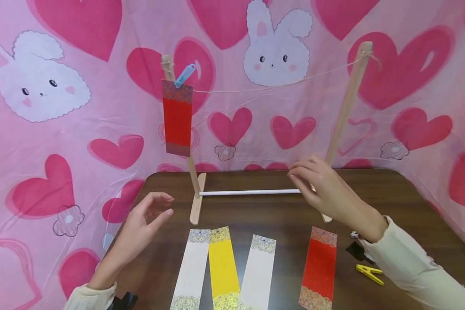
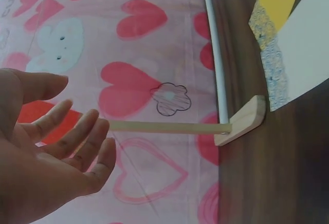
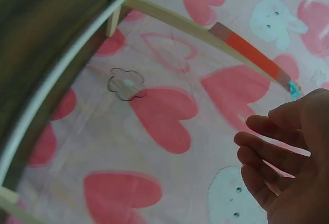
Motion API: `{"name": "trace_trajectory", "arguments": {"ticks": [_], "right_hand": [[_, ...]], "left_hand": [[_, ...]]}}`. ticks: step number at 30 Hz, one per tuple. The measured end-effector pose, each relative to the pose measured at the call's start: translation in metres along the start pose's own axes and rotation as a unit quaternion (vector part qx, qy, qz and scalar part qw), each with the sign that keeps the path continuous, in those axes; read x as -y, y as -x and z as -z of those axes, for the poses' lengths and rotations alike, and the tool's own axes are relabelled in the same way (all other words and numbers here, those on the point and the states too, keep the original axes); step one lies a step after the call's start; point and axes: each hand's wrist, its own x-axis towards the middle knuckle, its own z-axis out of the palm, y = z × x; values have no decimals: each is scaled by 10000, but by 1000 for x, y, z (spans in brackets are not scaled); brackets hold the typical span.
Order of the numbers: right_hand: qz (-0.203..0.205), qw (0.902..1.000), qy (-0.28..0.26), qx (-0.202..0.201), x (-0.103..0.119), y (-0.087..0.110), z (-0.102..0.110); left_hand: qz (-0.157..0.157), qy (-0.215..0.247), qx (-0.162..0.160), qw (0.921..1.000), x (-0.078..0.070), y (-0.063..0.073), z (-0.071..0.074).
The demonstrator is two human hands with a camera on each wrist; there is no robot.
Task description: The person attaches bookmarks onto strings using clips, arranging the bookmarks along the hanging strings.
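My left hand (image 1: 141, 224) hovers at the left of the table with fingers loosely bent and nothing in them. On the right, my right hand (image 1: 325, 189) is raised in front of the stand's right post, also holding nothing. A red strip with patterned ends (image 1: 177, 122) hangs from the string (image 1: 255, 89) beside the left post, gripped by a blue clothespin (image 1: 184, 75). On the table lie a white strip (image 1: 190, 271), a yellow strip (image 1: 222, 267), a second white strip (image 1: 257, 271) and another red strip (image 1: 318, 267). A yellow clothespin (image 1: 369, 274) lies near my right sleeve.
The wooden stand has a left post (image 1: 193, 174), a right post (image 1: 346, 103) and a white rod (image 1: 252, 192) joining them low down. Behind the brown table (image 1: 376, 185) hangs a pink cloth (image 1: 112, 99) with hearts and rabbits. Small dark items are partly hidden by my right sleeve.
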Motion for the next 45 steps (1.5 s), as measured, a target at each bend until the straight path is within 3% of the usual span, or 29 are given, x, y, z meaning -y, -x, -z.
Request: {"name": "trace_trajectory", "arguments": {"ticks": [9, 14, 22, 30, 36, 41, 45], "right_hand": [[-650, 9977, 7, -174, -2, 54, 6], [-1063, 9943, 64, -76, -1, 79, 11], [-2023, 9788, -176, -279, 4, 128, 9], [-3249, 9446, -303, -350, 7, 181, 7], [-3912, 9200, -136, 211, 4, 219, 0], [-4231, 8968, -1225, 428, -5, 240, -5], [-4284, 8713, -2362, 393, -10, 253, -8]], "left_hand": [[233, -160, 163, 9995, 9, 21, -3], [326, -133, 203, 9992, 14, 31, -7], [408, -467, 284, 9977, 28, 50, -22], [685, -83, 816, 9943, 40, 65, -42], [757, -137, 1084, 9911, 47, 64, -57], [637, -463, 1623, 9836, 50, 48, -65], [468, -1045, 2108, 9708, 49, 28, -71]]}}
